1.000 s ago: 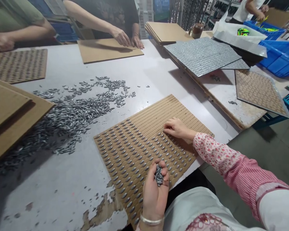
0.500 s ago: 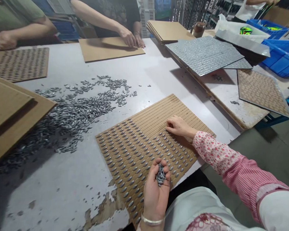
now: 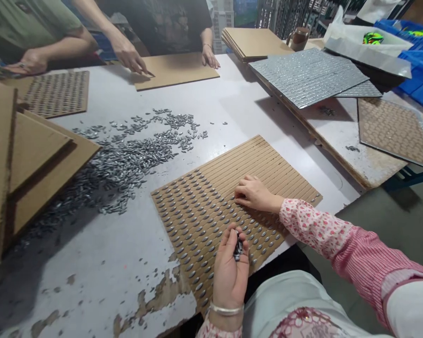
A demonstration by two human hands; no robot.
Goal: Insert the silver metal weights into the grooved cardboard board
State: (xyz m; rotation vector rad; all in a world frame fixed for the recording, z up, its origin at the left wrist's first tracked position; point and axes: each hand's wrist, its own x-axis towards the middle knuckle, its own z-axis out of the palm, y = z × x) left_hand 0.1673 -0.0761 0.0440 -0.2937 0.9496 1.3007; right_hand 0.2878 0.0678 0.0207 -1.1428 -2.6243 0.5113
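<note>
My left hand (image 3: 230, 279) is cupped palm up over the near part of a grooved brown board (image 3: 259, 157), its fingers curled around a small heap of grey spindle-shaped pieces (image 3: 238, 249). A silvery bangle (image 3: 226, 310) circles that wrist. Farther up the board, my right hand (image 3: 255, 193) rests with its fingers pinched together, at the border between filled and bare grooves. Whatever lies between those fingertips is hidden. Rows of the same grey pieces (image 3: 188, 218) cover the left and near parts of the board; bare grooves show at the far right.
Loose grey pieces (image 3: 127, 159) are heaped left of the board. Brown boards (image 3: 38, 145) jut in at the left edge. Across the table, a co-worker's hand (image 3: 129, 54) points at a plain board (image 3: 179, 70). Silvery ribbed sheets (image 3: 310, 77) overhang the table at right.
My right hand has shifted slightly left along the row. My left thumb and fingers have closed more over their pieces. A co-worker's hand has moved to the left end of the far board.
</note>
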